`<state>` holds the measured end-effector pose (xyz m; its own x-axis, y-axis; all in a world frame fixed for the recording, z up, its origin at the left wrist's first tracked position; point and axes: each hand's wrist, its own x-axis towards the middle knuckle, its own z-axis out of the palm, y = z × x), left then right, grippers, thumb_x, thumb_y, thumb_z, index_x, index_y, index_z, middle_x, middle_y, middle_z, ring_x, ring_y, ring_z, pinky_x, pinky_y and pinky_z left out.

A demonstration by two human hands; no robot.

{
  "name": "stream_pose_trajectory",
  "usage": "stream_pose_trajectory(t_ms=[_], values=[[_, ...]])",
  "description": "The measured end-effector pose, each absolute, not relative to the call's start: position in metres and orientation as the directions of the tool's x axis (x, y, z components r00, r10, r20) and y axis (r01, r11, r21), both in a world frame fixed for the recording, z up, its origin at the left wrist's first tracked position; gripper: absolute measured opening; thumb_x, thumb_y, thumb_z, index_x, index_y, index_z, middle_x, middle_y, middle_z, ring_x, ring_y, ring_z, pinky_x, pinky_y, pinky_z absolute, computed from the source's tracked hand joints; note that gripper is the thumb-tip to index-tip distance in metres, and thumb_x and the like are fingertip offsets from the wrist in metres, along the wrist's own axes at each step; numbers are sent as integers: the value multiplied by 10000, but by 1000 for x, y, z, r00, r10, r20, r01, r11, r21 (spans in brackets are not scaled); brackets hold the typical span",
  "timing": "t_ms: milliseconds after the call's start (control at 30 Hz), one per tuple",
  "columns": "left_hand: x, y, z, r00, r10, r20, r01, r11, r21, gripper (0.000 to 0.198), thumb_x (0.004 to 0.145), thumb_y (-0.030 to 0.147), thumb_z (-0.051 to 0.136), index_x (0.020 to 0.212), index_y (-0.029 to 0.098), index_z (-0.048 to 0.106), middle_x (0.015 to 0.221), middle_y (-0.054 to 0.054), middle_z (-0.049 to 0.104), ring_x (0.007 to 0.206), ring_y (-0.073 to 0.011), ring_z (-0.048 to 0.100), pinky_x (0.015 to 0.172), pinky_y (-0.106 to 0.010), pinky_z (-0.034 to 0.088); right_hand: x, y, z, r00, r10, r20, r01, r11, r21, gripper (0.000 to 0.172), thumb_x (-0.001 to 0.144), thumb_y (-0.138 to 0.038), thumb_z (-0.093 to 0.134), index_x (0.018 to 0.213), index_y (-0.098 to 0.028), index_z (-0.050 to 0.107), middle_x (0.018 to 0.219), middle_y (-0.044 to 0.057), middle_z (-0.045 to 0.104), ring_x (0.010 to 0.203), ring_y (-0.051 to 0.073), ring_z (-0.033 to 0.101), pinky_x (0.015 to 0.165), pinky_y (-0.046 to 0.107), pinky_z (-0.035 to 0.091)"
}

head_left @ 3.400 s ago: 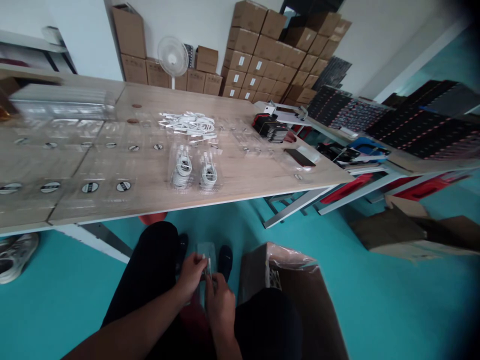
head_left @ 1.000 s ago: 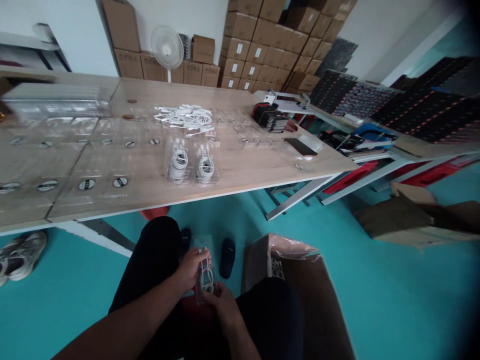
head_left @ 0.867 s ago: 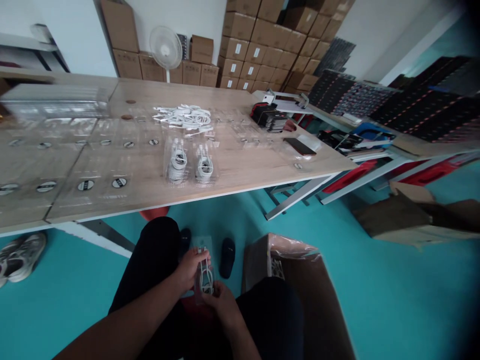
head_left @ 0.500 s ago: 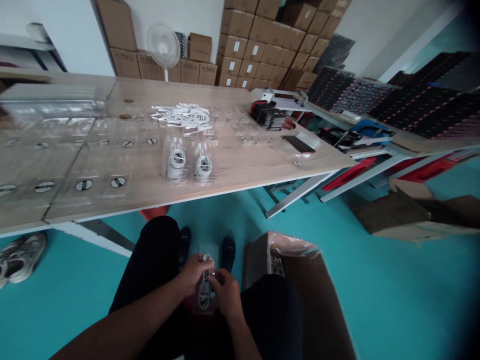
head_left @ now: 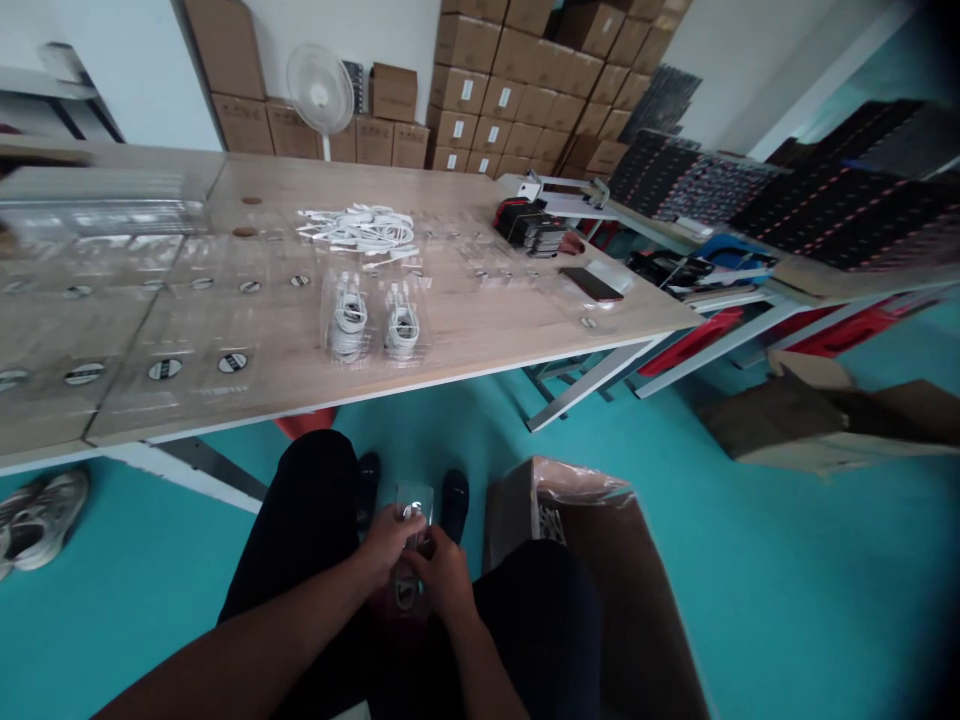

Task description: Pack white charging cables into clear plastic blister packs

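Low between my knees, my left hand (head_left: 387, 541) is closed on the left side of a clear plastic blister pack (head_left: 415, 494), its thumb lying across the upper part. A coiled white cable (head_left: 406, 594) shows inside the lower part of the pack. From the right, my right hand (head_left: 445, 574) is closed over the middle of the pack, fingers bent and thumb pressed onto the cable. The fingers hide most of the cable's middle. On the table above stand two blister packs with coiled white cables, one on the left (head_left: 348, 322) and one on the right (head_left: 402, 325).
A pile of loose white cables (head_left: 367, 232) lies on the wooden table (head_left: 480, 330). Clear trays with round labels (head_left: 232, 363) cover its left side, near stacked trays (head_left: 105, 205). A dark phone-like slab (head_left: 591, 284) lies right. An open carton (head_left: 585, 485) stands beside my right knee.
My right hand has shifted slightly left over the pack and covers more of the cable. The camera view has moved a little; the things on the table stay in place.
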<state>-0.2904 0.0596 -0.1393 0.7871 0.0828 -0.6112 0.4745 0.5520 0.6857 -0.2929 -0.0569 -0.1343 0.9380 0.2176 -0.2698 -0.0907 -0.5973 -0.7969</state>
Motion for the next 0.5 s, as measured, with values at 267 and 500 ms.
stream_pose_trajectory(t_ms=[267, 500], values=[[-281, 74, -133, 801, -84, -593, 513, 607, 607, 316, 620, 380, 814, 687, 147, 612, 584, 1, 607, 520, -110, 555, 527, -225, 416, -297, -58, -133, 879, 229, -417, -374, -208, -904, 279, 691, -410, 703, 849, -183, 670, 734, 22, 698, 677, 184, 636, 627, 276, 472], [-275, 90, -112, 849, -176, -499, 452, 730, 512, 400, 565, 69, 797, 931, 165, 665, 932, -53, 713, 843, -173, 652, 785, -268, 494, -307, -72, -128, 815, 391, -427, -538, 241, -808, 516, 701, -396, 742, 1178, -250, 608, 970, 37, 719, 890, 235, 665, 795, 347, 488]])
